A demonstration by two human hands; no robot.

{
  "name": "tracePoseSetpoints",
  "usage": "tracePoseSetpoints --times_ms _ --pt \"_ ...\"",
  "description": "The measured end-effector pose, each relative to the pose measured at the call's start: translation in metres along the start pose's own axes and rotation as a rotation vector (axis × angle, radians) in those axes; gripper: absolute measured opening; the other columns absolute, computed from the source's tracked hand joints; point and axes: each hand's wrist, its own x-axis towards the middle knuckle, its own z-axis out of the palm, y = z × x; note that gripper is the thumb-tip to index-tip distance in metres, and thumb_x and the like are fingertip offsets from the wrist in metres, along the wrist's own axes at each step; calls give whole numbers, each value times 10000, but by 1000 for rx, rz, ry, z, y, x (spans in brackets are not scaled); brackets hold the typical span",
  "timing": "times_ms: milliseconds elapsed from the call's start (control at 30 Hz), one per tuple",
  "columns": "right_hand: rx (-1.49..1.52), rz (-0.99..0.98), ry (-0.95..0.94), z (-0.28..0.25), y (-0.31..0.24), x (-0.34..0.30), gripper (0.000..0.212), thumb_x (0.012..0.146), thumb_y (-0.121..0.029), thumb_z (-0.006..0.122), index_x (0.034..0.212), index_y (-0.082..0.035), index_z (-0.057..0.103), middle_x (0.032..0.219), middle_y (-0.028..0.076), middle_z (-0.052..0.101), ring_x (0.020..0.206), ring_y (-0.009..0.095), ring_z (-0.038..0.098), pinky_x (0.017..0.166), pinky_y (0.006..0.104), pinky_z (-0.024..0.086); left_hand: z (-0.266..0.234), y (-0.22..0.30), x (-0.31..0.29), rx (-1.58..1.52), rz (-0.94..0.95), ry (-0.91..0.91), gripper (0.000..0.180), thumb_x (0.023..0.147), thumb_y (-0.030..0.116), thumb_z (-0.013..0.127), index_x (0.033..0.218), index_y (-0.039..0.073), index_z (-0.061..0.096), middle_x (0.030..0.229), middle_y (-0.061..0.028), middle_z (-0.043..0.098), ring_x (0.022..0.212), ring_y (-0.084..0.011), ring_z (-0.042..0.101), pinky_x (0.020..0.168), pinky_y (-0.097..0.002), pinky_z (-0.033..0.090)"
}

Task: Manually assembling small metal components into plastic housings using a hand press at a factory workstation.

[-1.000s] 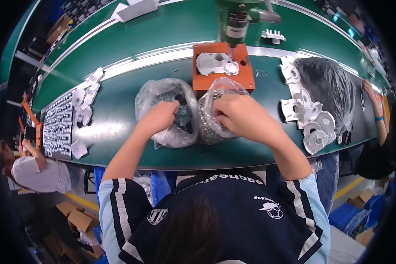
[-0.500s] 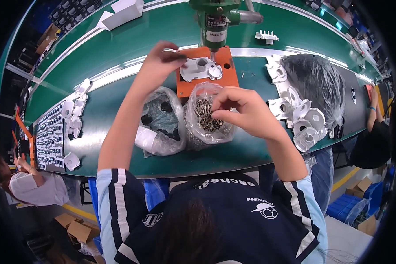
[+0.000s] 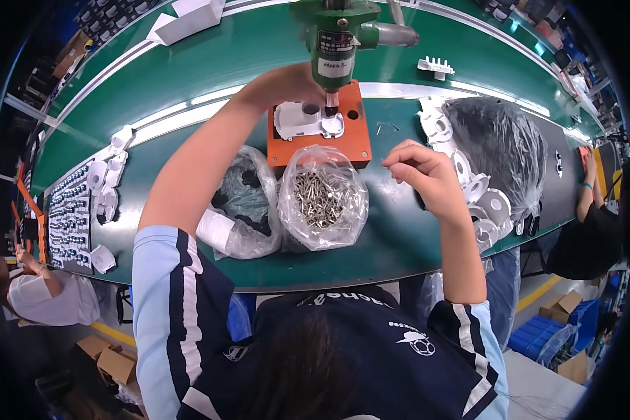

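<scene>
My left hand reaches over the orange fixture block to the spindle of a green press-like machine. The machine's head covers most of its fingers. On the block lies a white plastic housing with a round socket. The spindle's dark tip stands at the rounded end of that housing. My right hand hovers over the table, right of the bag, thumb and fingertips pinched together; anything between them is too small to make out. A clear bag of metal screws sits in front of the block.
Left of the screws, another clear bag holds black parts. White housings and a large dark plastic bag crowd the right side. Small parts fill a tray at left. A white bracket lies beyond. People work at both sides.
My left hand has moved right, from beside the housing to the spindle. The right hand has gone from above the screw bag to its right. The view has shifted slightly.
</scene>
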Motion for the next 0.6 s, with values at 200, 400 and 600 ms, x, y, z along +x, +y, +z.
tracePoseSetpoints --times_ms 200,400,600 --pt "64 117 -52 0 8 16 108 803 14 565 897 41 610 851 30 565 717 92 497 644 219 415 -11 -11 5 13 -32 -123 143 718 160 678 829 70 675 810 -23 657 769 -99 590 702 -257 457" --pt "225 99 -51 2 13 44 217 805 -14 580 1014 -6 522 805 5 547 674 66 475 584 204 379 -2 -6 5 -3 60 -96 117 736 98 651 847 65 670 829 -26 664 799 -104 604 710 -246 463" --pt "177 147 -35 -5 18 80 305 789 -46 619 1058 -24 476 782 0 554 627 59 473 526 184 347 1 -15 3 -194 40 -74 153 684 60 677 823 42 614 758 -39 631 781 -136 603 736 -270 464"
